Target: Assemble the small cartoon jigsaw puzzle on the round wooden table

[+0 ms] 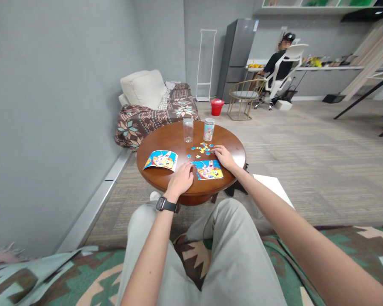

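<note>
A round wooden table (166, 138) stands in front of my knees. My left hand (181, 179), with a black watch on its wrist, rests palm down near the table's front edge, just left of a colourful cartoon jigsaw picture (208, 171). My right hand (225, 157) lies at that picture's upper right, its fingertips beside a scatter of small blue and yellow jigsaw pieces (202, 148). Neither hand shows anything held. A folded cartoon picture sheet (161, 160) lies at the left, and a clear plastic jar (188, 130) and a printed canister (209, 129) stand at the back.
A grey wall runs along the left. Behind the table are a sofa with a patterned blanket (156, 114) and a red bucket (217, 107). Farther back, a person sits in a white office chair (282, 70) beside a gold chair (244, 95) and a grey refrigerator (236, 59).
</note>
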Action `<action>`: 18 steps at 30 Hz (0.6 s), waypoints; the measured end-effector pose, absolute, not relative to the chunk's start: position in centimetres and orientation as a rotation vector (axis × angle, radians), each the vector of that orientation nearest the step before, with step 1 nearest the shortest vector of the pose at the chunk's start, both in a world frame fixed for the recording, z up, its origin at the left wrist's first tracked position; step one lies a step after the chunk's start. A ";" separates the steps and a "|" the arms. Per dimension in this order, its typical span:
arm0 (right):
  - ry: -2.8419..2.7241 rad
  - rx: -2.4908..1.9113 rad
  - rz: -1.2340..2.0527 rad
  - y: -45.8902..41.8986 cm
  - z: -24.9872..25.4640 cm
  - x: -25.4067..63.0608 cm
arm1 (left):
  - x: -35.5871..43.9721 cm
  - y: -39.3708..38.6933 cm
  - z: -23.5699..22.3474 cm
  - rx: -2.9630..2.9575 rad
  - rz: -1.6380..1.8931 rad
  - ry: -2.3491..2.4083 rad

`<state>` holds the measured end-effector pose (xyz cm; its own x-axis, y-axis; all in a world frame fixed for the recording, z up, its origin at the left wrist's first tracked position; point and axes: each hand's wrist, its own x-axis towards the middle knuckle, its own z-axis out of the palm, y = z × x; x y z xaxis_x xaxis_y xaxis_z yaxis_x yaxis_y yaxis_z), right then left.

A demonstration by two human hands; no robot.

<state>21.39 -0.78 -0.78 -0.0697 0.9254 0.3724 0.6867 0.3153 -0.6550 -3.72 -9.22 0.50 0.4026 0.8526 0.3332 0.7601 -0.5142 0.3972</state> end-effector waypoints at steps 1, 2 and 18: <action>-1.821 -1.459 0.372 -0.7 -0.8 21.3 | -3.7 -9.2 0.5 2.477 0.746 1.440; -1.831 -1.485 0.353 -0.7 -0.9 21.3 | -3.7 -9.2 0.5 2.481 0.744 1.441; -1.844 -1.463 0.269 0.0 -2.4 22.0 | -3.4 -9.9 1.5 2.482 0.590 1.516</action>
<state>21.99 -0.04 -2.40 -0.0618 0.9040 0.4231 0.7457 0.3236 -0.5825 -3.40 -9.94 1.51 0.4038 0.8824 0.2413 0.8135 -0.4670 0.3465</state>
